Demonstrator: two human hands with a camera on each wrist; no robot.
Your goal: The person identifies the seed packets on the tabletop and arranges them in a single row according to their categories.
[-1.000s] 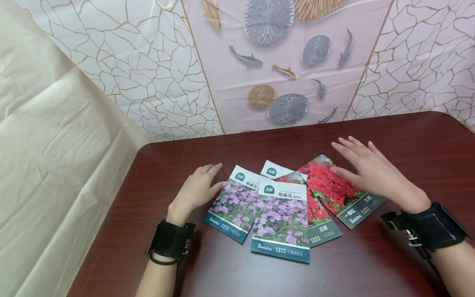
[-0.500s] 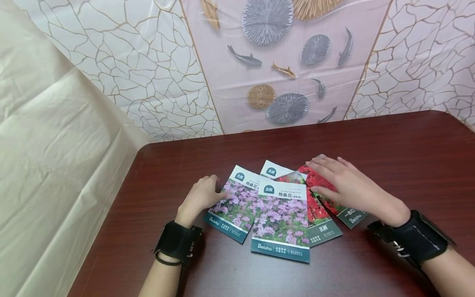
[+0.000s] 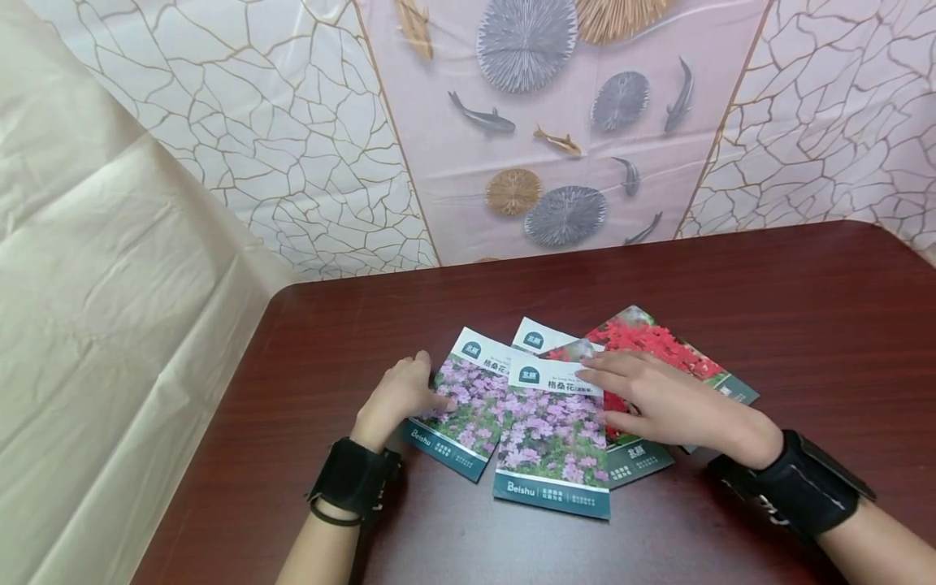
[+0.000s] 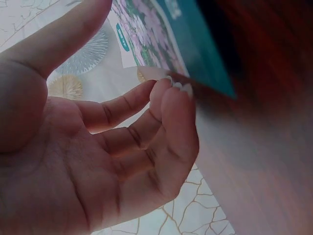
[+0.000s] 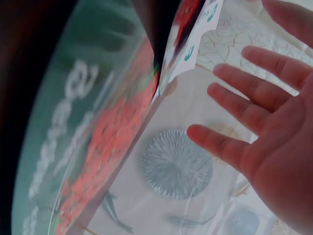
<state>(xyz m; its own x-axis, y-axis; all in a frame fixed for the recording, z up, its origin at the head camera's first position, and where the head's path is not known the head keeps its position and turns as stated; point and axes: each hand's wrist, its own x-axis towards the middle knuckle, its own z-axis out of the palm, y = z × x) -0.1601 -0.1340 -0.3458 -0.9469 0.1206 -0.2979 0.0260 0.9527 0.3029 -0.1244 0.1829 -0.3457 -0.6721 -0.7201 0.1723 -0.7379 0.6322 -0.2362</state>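
Several seed packets lie overlapping on the table. My left hand [image 3: 398,398] is at the outer edge of the left purple-flower packet [image 3: 468,402]; its thumb reaches over the packet, while its bent fingertips [image 4: 178,105] are close to the edge, with a wide gap between them and the thumb. My right hand [image 3: 669,398] hovers with straight, spread fingers [image 5: 234,107] over the right side of the front purple-flower packet [image 3: 552,439] and the red-flower packet [image 3: 636,463] beside it. Whether either hand presses on a packet is hard to tell.
Another red-flower packet [image 3: 661,349] lies at the right, and a mostly covered white-topped packet [image 3: 548,337] at the back. The dark red table [image 3: 344,325] meets a patterned cloth [image 3: 468,187] behind it. A pale cloth [image 3: 124,325] hangs at the left.
My right hand has moved left and lower, from the far red-flower packet to the front purple-flower one. My left hand has moved slightly right, its fingers bending. The packets have stayed in place.
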